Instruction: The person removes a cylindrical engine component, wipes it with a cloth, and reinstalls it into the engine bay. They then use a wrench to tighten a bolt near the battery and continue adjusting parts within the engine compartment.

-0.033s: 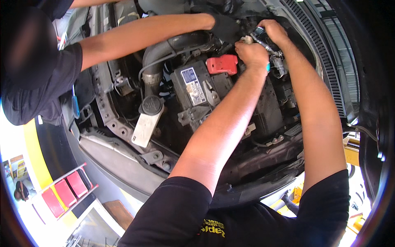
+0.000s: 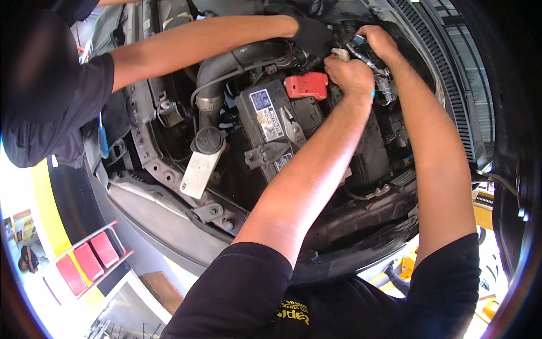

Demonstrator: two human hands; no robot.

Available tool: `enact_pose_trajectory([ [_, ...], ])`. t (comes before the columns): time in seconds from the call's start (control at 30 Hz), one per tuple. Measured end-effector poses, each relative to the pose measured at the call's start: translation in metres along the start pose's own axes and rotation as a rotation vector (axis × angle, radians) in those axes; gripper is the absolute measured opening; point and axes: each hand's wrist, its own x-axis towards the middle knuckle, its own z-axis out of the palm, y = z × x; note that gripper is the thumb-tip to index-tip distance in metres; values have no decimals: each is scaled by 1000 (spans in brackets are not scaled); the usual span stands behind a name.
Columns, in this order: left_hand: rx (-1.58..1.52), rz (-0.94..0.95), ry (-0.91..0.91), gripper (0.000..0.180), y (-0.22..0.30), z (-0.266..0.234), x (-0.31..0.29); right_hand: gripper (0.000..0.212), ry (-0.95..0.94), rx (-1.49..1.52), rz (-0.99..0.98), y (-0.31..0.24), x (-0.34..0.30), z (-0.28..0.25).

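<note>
Silvery, shiny metal part (image 2: 359, 40) deep in the engine bay, at the fingers of the right hand (image 2: 378, 43). Those fingers bend down over it, tips hidden; cannot tell whether they grip it or only rest there.

Small pale, irregular piece (image 2: 340, 54) just beyond the knuckles of the left hand (image 2: 350, 73). Left fingers curled inward, piece at their tips; whether pinched or merely touched, cannot tell. Both hands bare, close together, the silvery part roughly between them.

Grey-silver cylindrical metal piece (image 2: 385, 89) below the right hand, toward the person, to the right of the left wrist. Turquoise band (image 2: 373, 92) on that wrist.

Bright red moulded plastic cover (image 2: 306, 86) left of the left hand, near it, on a black box-shaped battery (image 2: 246, 116) with a blue-and-white label. Dull grey metal bracket (image 2: 293, 129) across the battery, left of the left forearm.

Black-gloved hand (image 2: 312, 34) of a co-worker just left of both hands; the bare arm reaches in from the left. Glove's fingers not clear.

Thick dark grey ribbed hose (image 2: 210, 83) farther left of the hands, beyond the battery. Below it, round black cap (image 2: 208, 140) above a flat white plastic piece (image 2: 200, 175).

Black slotted plastic grille (image 2: 451, 93) right of the right forearm. Well away, lower left of the hands, a metal-framed stand with red panels (image 2: 87, 264).
</note>
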Motion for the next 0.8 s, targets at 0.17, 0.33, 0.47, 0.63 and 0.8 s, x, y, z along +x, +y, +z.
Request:
enact_pose_trajectory([
  [0.17,-170,-90,21,46,13,-19,-59,37,-48,28,-152,31,10,2],
  [0.33,-103,-191,-321,39,22,-69,-98,49,-145,-23,-119,27,34,2],
  [0.47,8,-226,-584,31,87,-131,-115,55,-26,-153,73,34,29,11],
  [0.63,181,-137,-572,20,145,-216,-102,50,211,-251,95,-37,1,19],
  [0.8,-31,-275,-490,55,152,-268,-103,57,-101,-114,90,25,28,9],
])
